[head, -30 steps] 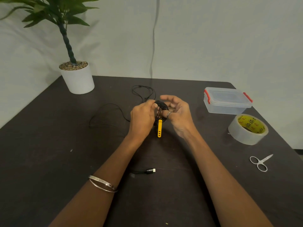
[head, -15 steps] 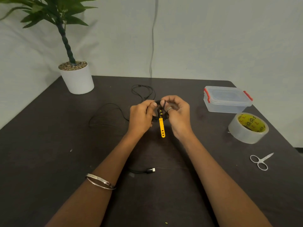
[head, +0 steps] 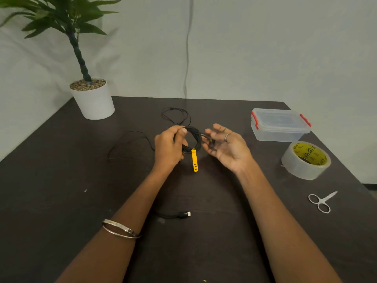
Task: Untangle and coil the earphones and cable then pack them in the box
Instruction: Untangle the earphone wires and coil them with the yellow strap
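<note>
My left hand [head: 168, 146] grips a black coiled cable [head: 194, 137] held above the table, with a yellow strap [head: 194, 161] hanging down from the coil. My right hand [head: 226, 147] is just right of the coil, palm up and fingers spread, with the cable's end lying against its fingers. A loose stretch of the same black cable [head: 128, 144] trails left on the table. Thin black earphones [head: 176, 116] lie tangled behind the hands. The clear plastic box [head: 279, 124] with red clips stands shut at the right.
A black connector with a short lead [head: 182, 214] lies between my forearms. A roll of clear tape [head: 306, 160] and small scissors [head: 321, 201] sit at the right. A white potted plant [head: 92, 99] stands at the back left of the dark table [head: 61, 201].
My right hand has opened and drawn slightly right from the coil, where before its fingers pinched it. The coil now shows as an open ring, the strap still hanging.
</note>
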Demonstrator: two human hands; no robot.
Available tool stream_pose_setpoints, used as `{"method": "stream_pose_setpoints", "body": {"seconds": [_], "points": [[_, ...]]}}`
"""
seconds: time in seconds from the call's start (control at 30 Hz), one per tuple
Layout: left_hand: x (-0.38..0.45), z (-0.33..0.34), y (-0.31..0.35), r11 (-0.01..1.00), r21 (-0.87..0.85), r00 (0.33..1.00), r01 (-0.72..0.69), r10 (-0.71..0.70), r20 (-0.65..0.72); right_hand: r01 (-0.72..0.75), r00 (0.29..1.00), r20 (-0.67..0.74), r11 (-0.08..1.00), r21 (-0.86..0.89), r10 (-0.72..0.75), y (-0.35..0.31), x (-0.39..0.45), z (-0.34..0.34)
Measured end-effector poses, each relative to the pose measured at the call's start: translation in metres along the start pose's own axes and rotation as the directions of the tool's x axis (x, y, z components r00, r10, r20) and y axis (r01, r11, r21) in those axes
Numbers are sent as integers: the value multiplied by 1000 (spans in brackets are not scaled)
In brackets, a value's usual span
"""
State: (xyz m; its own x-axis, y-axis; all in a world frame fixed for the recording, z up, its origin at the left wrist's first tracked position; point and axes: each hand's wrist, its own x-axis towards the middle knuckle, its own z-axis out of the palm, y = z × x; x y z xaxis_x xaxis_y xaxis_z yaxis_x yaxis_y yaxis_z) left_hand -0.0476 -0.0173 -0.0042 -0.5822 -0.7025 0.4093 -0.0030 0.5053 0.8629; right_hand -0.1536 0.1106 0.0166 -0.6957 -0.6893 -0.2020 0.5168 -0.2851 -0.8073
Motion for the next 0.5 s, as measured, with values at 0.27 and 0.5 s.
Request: {"method": "stream_pose_setpoints", "body": {"seconds": [0.27,0.5], "points": [[-7,4,8,971,-157,980,179,-162,112,208,956,285,840,-501,-67,-9,-6,-6],[-11,11,16,984,-79,971,161,-144,193,110,974,223,768,-631,44,-20,-13,-23]]}}
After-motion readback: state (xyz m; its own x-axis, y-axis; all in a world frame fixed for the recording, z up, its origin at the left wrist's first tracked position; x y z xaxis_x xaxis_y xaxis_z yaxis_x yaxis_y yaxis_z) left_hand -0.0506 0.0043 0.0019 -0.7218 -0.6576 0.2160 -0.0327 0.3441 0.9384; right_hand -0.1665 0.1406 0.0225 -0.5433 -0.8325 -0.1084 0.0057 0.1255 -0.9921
